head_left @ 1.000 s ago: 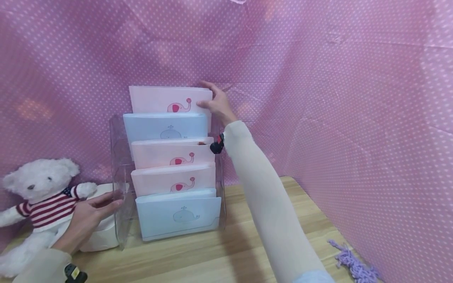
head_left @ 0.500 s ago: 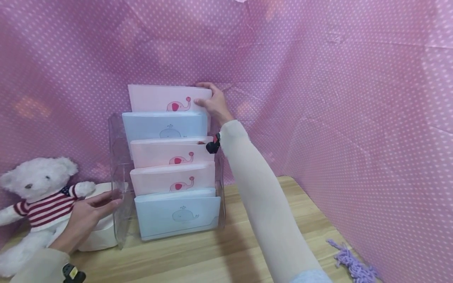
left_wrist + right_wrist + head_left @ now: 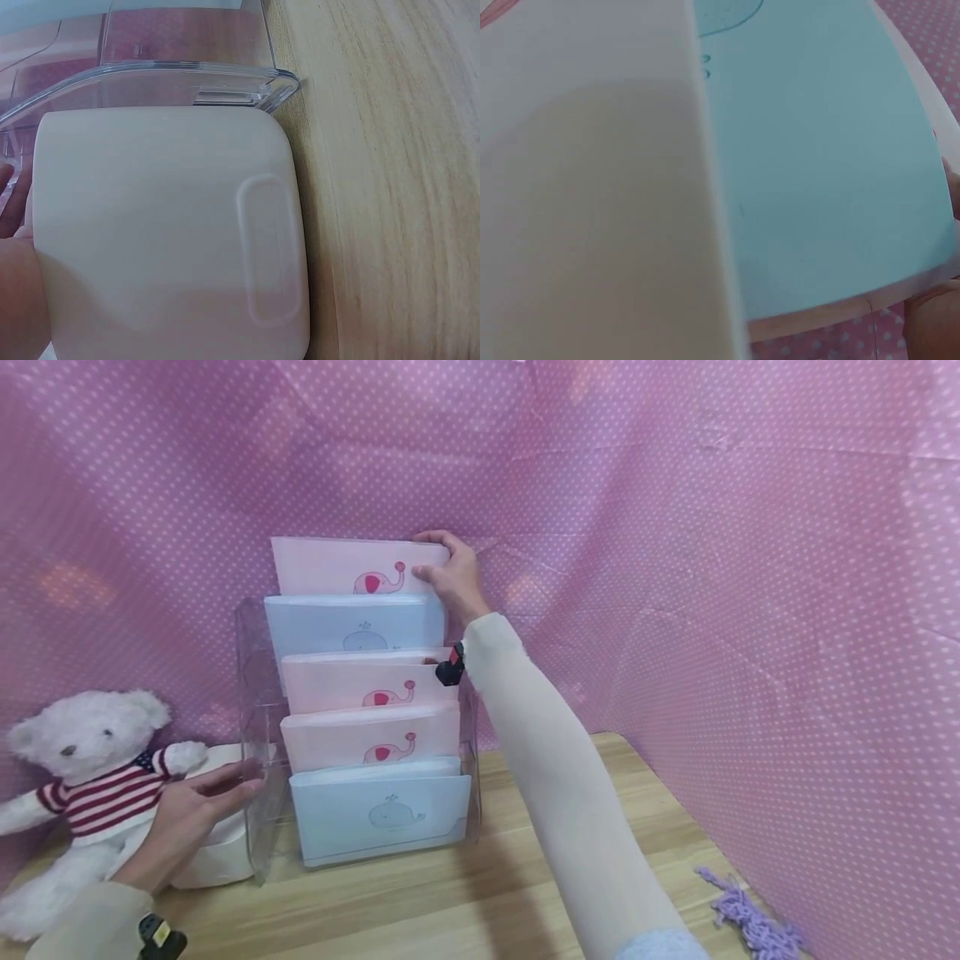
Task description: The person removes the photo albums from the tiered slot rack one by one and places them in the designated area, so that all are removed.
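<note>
Grip of right hand (image 3: 456,578) pinches top pink folder (image 3: 318,566) while left hand (image 3: 187,814) holds clear rack (image 3: 264,831).

Rack (image 3: 264,835): clear plastic, glossy, with bright edge highlights. Pink folder (image 3: 322,567) at the rack's top, in my right hand (image 3: 455,575): smooth, low sheen; paper or plastic, I cannot tell. White container (image 3: 157,225) left of the rack: smooth, matt, plastic-looking. Teddy bear (image 3: 84,735), farther left: fluffy plush. Tabletop (image 3: 360,910) under the rack: smooth wood grain. Curtain (image 3: 360,452) behind the rack: creased cloth. Yarn (image 3: 750,920), rack's right: rough strands.
</note>
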The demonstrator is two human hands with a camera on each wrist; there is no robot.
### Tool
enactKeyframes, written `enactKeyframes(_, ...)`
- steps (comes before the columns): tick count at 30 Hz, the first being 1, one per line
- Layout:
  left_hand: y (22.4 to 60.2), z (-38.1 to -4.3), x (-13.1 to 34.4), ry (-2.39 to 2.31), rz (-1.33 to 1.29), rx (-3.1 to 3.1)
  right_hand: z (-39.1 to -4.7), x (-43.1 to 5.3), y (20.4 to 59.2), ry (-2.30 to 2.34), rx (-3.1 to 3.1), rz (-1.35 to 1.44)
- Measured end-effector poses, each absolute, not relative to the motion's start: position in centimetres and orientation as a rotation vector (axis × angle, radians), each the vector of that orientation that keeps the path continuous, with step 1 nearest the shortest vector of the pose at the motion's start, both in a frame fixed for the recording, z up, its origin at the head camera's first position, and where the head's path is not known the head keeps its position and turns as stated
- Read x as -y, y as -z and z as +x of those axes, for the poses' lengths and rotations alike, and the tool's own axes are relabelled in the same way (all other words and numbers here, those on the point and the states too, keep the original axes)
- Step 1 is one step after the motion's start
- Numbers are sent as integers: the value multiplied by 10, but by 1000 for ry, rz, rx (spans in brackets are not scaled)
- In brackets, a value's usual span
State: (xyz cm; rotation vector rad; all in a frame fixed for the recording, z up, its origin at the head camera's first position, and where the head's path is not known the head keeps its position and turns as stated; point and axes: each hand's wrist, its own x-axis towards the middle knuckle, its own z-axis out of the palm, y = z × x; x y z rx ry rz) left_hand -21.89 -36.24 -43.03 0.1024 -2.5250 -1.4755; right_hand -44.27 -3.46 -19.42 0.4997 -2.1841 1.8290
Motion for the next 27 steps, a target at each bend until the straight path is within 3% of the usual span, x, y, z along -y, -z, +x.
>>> enactKeyframes(27, 430, -214, 359, 1512, 89, 2495, -438, 31, 172, -1832, 2009, 485)
